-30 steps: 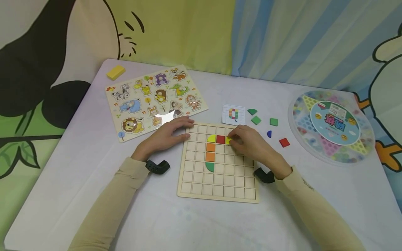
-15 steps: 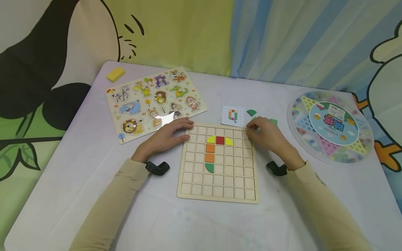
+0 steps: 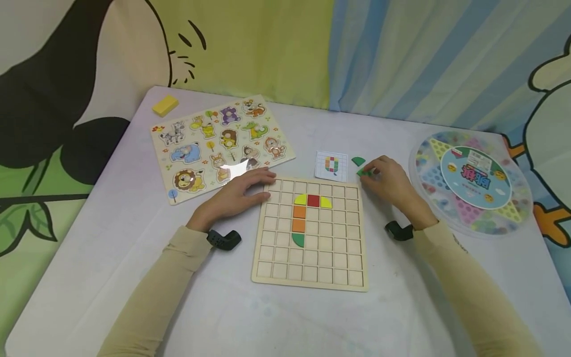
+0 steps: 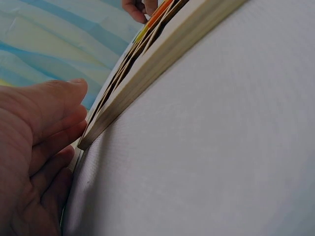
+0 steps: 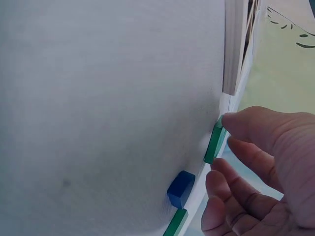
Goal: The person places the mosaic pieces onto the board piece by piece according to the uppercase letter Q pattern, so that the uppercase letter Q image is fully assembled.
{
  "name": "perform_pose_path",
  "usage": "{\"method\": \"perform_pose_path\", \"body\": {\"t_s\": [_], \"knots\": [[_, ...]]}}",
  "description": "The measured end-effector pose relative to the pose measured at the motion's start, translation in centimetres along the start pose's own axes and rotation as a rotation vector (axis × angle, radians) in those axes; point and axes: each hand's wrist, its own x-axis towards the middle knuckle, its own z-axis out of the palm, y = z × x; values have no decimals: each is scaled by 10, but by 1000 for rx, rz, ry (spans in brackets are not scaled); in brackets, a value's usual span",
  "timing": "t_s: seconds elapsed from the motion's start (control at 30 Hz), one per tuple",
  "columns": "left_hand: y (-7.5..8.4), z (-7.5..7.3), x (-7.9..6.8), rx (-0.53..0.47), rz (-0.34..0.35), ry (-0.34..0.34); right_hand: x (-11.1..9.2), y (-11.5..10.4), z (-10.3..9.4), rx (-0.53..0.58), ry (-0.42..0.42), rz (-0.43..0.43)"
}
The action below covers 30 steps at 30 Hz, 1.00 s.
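Observation:
A wooden grid board (image 3: pixel 310 272) lies on the table, holding yellow rounded pieces (image 3: pixel 326 202), a red square (image 3: pixel 313 201), orange squares (image 3: pixel 299 218) and a green quarter circle (image 3: pixel 298 240). My left hand (image 3: pixel 241 194) rests at the board's upper left corner, fingers extended, thumb close to its edge. Right of the board, my right hand (image 3: pixel 387 182) pinches a green square tile (image 5: pixel 215 141) between thumb and fingers; the tile is at the table surface. A loose green quarter circle (image 3: pixel 358 161) lies just beyond. The right wrist view shows a blue piece (image 5: pixel 181 189) beneath the hand.
A small pattern card (image 3: pixel 331 166) lies behind the board. The animal puzzle board (image 3: pixel 223 144) is at the back left, with a yellow block (image 3: pixel 165 105) beyond it. A round clear game case (image 3: pixel 473 181) stands on the right. Another green piece (image 5: pixel 175 223) sits near the blue one.
My right hand has left the yellow piece on the board, moved right across the board's edge and taken hold of a green square tile. My left hand has stayed in place.

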Motion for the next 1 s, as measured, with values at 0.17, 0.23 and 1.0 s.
{"method": "perform_pose_path", "body": {"t_s": [0.17,0.23,1.0], "knots": [[-1,1,1,8,6,-1,3,1,0,-11,-43,30],[-1,1,1,9,5,0,4,1,-1,-13,-60,45],[-1,0,0,13,-10,5,-16,-13,-4,3,-114,-12]]}}
